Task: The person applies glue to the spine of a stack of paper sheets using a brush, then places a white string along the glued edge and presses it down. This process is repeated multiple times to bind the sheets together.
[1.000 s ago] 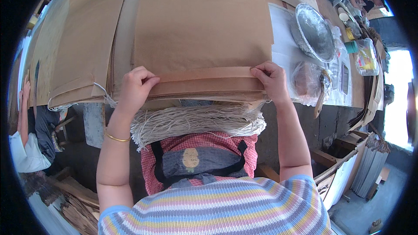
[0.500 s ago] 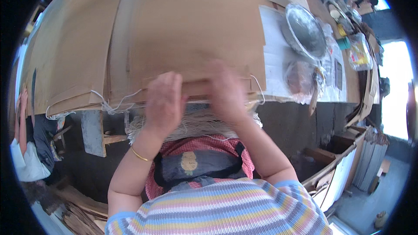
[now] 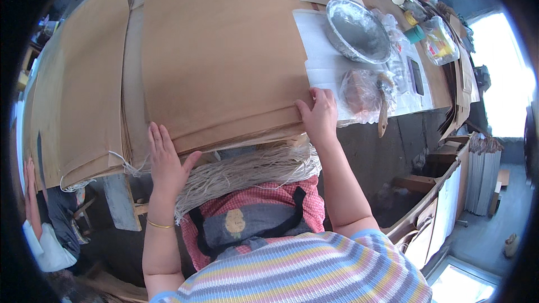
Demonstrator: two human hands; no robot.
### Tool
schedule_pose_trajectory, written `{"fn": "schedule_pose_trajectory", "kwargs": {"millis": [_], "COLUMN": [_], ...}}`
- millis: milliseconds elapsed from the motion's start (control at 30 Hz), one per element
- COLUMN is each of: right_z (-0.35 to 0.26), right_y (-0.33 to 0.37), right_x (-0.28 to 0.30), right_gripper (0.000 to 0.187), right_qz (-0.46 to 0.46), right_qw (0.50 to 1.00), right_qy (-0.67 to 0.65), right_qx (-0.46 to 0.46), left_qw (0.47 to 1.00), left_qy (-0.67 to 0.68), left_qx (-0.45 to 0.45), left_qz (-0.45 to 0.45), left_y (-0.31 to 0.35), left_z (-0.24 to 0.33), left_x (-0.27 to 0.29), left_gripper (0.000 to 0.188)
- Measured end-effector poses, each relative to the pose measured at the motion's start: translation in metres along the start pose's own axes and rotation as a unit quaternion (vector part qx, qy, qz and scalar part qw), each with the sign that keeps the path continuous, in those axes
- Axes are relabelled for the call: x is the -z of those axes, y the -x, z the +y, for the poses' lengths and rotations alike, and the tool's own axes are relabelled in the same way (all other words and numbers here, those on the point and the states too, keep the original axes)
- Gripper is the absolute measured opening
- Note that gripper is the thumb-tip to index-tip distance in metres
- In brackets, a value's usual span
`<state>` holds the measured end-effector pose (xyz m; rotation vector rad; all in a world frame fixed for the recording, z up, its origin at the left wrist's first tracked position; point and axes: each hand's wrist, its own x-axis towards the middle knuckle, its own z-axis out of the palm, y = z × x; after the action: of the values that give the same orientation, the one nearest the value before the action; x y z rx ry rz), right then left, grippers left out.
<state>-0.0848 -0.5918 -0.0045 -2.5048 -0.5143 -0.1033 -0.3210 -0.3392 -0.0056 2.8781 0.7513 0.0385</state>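
Observation:
A large stack of brown paper sheets (image 3: pixel 224 50) covers the table's middle, its layered near edge facing me. My left hand (image 3: pixel 169 163) rests at the stack's near left corner, fingers straight and thumb spread. At the near right corner, my right hand (image 3: pixel 321 115) touches the side edge, with thumb and fingers apart. Neither hand holds anything that I can see. A thick bundle of white strings (image 3: pixel 247 171) hangs below the table edge between my forearms, in front of my red checked apron (image 3: pixel 269 191).
Another brown paper stack (image 3: pixel 90 67) lies left, with a loose white string (image 3: pixel 128 163) at its corner. Right are a metal basin (image 3: pixel 359 31), a wooden-handled brush (image 3: pixel 383 112), a clear plastic bag (image 3: pixel 359 92) and a phone (image 3: pixel 415 76). Another person's arm (image 3: pixel 33 202) shows far left.
My hands have parted from the middle of the stack's near edge to its two near corners. The string of a loop at the right corner no longer shows. The view has shifted rightward.

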Motion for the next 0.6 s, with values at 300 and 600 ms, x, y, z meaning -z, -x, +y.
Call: {"fn": "schedule_pose_trajectory", "kwargs": {"millis": [300,600], "right_z": [-0.0047,-0.0056], "right_y": [-0.0103,-0.0066], "right_x": [0.0034,0.0019], "right_gripper": [0.04,0.042], "right_qz": [-0.042,-0.033], "right_qw": [0.997,0.998], "right_qy": [0.063,0.06], "right_qx": [-0.033,-0.008], "left_qw": [1.0,1.0], "left_qy": [-0.027,-0.026], "left_qx": [0.009,0.001], "left_qz": [-0.014,0.003], "left_y": [-0.0022,-0.0003], "left_z": [0.004,0.001], "left_x": [0.0005,-0.0069], "left_gripper": [0.106,0.105]}}
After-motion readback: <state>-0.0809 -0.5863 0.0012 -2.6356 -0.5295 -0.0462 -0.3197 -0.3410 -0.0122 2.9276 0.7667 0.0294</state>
